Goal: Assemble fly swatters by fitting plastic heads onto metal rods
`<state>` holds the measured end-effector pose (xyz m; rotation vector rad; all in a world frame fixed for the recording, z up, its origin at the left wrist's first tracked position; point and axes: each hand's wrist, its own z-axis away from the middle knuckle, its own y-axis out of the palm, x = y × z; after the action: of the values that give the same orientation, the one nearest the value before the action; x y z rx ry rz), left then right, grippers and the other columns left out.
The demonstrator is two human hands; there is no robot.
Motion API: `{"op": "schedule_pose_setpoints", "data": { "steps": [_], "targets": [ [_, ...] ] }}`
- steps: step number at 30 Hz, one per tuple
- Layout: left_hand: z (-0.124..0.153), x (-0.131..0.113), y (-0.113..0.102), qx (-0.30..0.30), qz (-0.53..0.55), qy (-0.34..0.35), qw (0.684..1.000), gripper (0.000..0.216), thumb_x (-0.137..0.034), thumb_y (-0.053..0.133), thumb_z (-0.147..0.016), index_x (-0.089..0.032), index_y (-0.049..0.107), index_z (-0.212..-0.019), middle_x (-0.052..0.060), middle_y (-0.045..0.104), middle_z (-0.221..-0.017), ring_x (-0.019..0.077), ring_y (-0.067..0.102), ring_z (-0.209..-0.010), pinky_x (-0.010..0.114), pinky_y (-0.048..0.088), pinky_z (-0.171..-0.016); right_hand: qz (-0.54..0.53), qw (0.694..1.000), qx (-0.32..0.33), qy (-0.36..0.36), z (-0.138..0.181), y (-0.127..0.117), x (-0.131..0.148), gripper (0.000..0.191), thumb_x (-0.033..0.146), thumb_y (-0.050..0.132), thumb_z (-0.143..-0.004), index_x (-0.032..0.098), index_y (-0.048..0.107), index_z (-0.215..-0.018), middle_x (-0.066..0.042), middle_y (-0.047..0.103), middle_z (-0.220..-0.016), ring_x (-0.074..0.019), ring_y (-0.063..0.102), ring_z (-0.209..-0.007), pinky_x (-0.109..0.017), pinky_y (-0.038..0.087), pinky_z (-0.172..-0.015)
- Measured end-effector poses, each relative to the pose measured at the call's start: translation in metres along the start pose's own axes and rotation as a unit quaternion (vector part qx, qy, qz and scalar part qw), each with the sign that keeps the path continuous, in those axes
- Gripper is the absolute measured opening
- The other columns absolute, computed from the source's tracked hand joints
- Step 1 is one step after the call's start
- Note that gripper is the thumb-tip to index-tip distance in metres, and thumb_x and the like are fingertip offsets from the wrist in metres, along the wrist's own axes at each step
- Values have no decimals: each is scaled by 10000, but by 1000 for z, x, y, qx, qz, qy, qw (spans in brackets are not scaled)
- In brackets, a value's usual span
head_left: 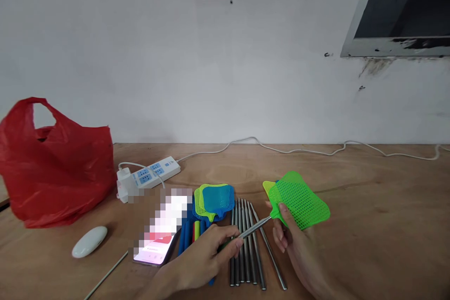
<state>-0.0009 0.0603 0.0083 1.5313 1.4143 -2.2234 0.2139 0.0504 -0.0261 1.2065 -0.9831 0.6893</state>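
My left hand (214,255) is closed around the metal rod of a green fly swatter (298,199). The thumb and fingers of my right hand (293,239) pinch the swatter's green mesh head near its neck, where the rod meets it. Below the rod, several loose metal rods (242,262) lie side by side on the table. Behind my left hand is a pile of blue and yellow swatter heads (214,199), with several coloured handle tubes (190,234) in front of it. A yellow swatter head (268,186) shows partly behind the green one.
A lit phone (158,239), its screen partly pixelated, lies left of the tubes. Farther left are a white oval object (89,242) and a red plastic bag (59,168). A power strip (158,172) trails a white cable (291,151) along the wall.
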Motion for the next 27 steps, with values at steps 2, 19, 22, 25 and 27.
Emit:
{"op": "schedule_pose_setpoints", "data": {
  "steps": [2, 19, 22, 25, 27],
  "targets": [
    [1, -1, 0, 1, 4, 3, 1000, 414, -480, 317, -1051, -206, 466, -779, -35, 460, -750, 149, 462, -744, 267, 343, -710, 10, 1000, 23, 14, 2, 1, -1, 421, 570, 774, -736, 177, 641, -805, 67, 477, -459, -77, 340, -402, -206, 260, -371],
    [0, -1, -1, 9, 23, -6, 1000, 451, -498, 333, -1047, -196, 515, -767, -39, 461, -718, 137, 454, -702, 256, 344, -672, 2, 998, 46, 31, 7, 5, 4, 466, 617, 770, -714, 170, 701, -830, 58, 475, -449, -81, 370, -400, -202, 305, -372],
    [0, -2, -1, 6, 36, -3, 999, 464, -501, 329, -1047, -194, 573, -798, -34, 495, -724, 140, 482, -708, 257, 358, -679, 6, 996, 76, 41, 11, 7, 4, 492, 608, 784, -705, 161, 738, -905, 46, 511, -487, -90, 416, -423, -210, 362, -393],
    [1, -1, -1, -14, 41, -10, 999, 456, -528, 342, -1038, -206, 633, -899, -12, 576, -819, 162, 519, -798, 265, 381, -734, 16, 992, 107, 69, 11, 8, 6, 463, 585, 826, -661, 168, 757, -852, 15, 573, -567, -107, 490, -475, -212, 401, -400],
    [2, -1, -1, -26, 30, -26, 999, 454, -561, 363, -1023, -216, 646, -940, -8, 591, -835, 170, 522, -807, 270, 381, -732, 17, 992, 104, 69, 9, 7, 6, 437, 568, 843, -646, 170, 762, -808, -8, 613, -617, -120, 529, -515, -209, 415, -403]
  ]
}}
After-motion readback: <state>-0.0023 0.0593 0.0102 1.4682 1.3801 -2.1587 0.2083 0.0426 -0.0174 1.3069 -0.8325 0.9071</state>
